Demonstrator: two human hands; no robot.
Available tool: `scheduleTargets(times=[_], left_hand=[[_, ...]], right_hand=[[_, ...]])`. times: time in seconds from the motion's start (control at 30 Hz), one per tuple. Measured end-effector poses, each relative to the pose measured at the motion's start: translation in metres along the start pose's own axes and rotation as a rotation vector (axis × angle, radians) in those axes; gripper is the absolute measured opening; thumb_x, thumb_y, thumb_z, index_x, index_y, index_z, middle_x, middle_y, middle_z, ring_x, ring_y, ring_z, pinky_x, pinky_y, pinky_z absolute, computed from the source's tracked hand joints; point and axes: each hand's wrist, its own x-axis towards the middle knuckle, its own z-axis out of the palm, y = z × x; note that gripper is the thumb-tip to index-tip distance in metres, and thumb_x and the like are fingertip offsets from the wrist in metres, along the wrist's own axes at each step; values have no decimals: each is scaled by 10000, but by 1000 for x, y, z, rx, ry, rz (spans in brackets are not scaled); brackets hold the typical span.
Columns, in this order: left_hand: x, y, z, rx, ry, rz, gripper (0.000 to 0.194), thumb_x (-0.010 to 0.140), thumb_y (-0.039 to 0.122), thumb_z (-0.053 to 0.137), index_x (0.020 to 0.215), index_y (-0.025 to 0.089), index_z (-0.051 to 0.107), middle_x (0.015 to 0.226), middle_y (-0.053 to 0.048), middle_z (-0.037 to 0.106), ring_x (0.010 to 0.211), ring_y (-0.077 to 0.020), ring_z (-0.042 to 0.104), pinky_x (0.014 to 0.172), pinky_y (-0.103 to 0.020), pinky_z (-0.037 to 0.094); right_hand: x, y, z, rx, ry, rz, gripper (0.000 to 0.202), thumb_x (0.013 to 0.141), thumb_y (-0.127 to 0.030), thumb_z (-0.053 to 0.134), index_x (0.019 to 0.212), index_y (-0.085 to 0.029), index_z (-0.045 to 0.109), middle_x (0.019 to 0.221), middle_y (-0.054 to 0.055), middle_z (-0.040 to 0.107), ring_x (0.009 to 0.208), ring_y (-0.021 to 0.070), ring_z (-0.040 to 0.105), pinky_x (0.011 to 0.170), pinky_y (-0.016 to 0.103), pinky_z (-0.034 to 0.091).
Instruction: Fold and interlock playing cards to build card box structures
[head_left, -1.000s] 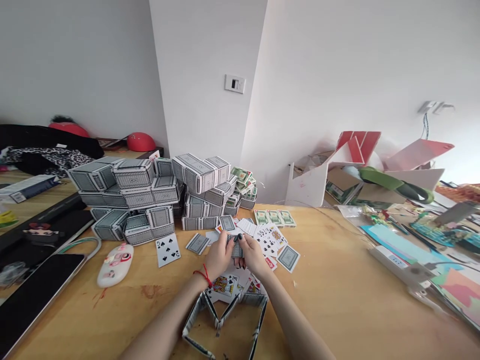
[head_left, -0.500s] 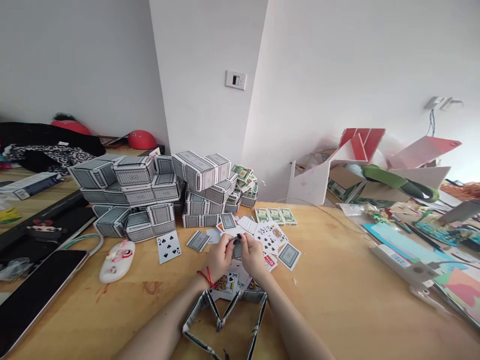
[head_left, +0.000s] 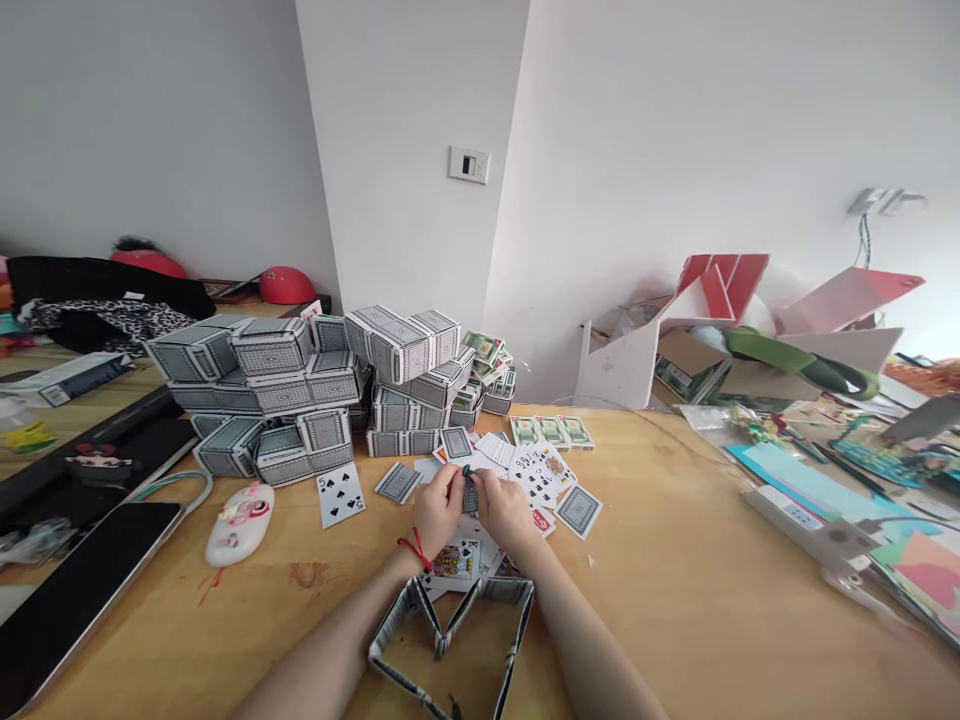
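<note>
Between both hands [head_left: 472,510], patterned folded card [head_left: 469,494].

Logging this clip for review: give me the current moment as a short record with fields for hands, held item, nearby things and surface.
left hand: pinching a small folded card piece, red string on the wrist
right hand: pinching the same piece from the other side
held item: folded card piece, grey patterned back, between both hands' fingertips
in front of hands: loose cards, some face up
near edge: card frame of folded cards, standing on edge
left of hands: five of spades, face up
behind: card blocks stacked in a pile
surface: wooden table
</note>
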Motion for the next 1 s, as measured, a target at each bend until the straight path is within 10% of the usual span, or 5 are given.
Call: scheduleTargets(times=[0.4, 0.77, 1.0], left_hand=[[7, -6, -6, 43, -72, -17, 274, 869, 388, 352, 826, 208, 554, 554, -6, 551, 539, -158, 563, 528, -242, 353], [62, -36, -101, 155, -367, -157, 321, 752, 463, 471, 687, 179, 606, 525, 7, 565, 478, -150, 531, 442, -231, 328], [52, -57, -97, 388, -458, -231, 414, 472, 393, 717, 816, 181, 627, 835, -86, 666, 766, -251, 621, 619, -266, 423]], right_hand=[[5, -5, 9, 786, -73, 404, 394, 812, -585, 373, 756, -214, 493, 428, -67, 424, 330, 129, 473, 358, 241, 391], [12, 23, -24, 458, 126, 448, 509, 813, -595, 339, 689, -171, 594, 401, -21, 485, 350, 116, 402, 403, 238, 334], [10, 31, -35, 177, -29, 369, 347, 608, -395, 702, 901, -213, 661, 980, 85, 600, 875, 252, 546, 771, 365, 419]])
